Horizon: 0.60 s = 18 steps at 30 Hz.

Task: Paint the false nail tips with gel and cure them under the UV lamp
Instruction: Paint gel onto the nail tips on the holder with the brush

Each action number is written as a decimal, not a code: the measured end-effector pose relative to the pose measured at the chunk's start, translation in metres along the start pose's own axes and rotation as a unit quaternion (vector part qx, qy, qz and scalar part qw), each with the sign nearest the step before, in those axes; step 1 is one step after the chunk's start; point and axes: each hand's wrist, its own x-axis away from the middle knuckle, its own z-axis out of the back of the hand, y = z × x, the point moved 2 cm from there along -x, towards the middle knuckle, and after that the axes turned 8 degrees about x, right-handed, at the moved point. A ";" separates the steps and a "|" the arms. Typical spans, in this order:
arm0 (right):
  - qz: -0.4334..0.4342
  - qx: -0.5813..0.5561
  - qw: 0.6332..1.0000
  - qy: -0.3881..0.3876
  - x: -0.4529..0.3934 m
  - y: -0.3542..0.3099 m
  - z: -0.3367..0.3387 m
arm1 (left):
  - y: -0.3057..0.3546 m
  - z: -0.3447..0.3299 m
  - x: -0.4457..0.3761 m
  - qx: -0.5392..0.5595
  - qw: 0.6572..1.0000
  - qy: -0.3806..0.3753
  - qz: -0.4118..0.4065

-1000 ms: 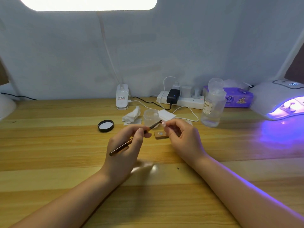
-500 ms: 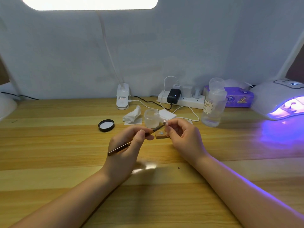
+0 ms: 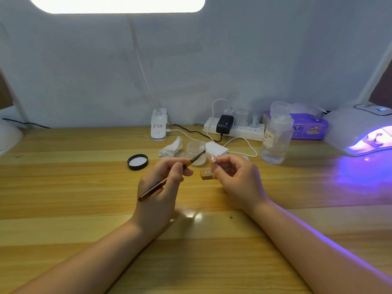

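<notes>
Your left hand (image 3: 161, 187) holds the brush (image 3: 169, 177) like a pen, its tip over the open gel jar (image 3: 196, 152), and your right hand (image 3: 235, 177) pinches one nail tip (image 3: 213, 159) just above the surface (image 3: 63, 187). You seem to be in the painting step, so next bring the brush to the nail gently. The lamp (image 3: 360, 128) glows at the far right, for curing afterwards.

Glossy wooden table (image 3: 63, 187), clear plastic jar (image 3: 196, 152), crumpled paper tissue (image 3: 171, 148), glossy white lamp (image 3: 347, 128).
</notes>
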 end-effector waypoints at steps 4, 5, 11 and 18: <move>-0.007 -0.022 1.000 0.002 -0.001 0.001 -0.003 | -0.003 0.001 -0.001 -0.003 1.000 0.007 0.012; -0.011 -0.021 1.000 -0.002 -0.002 0.002 -0.004 | -0.003 0.002 -0.001 -0.002 1.000 0.008 0.015; -0.019 0.057 0.998 -0.011 -0.008 0.008 -0.011 | -0.004 0.001 -0.001 -0.004 1.000 0.003 0.019; -0.054 0.211 0.975 -0.030 -0.013 0.011 -0.015 | -0.004 0.000 0.000 -0.014 1.000 -0.005 0.027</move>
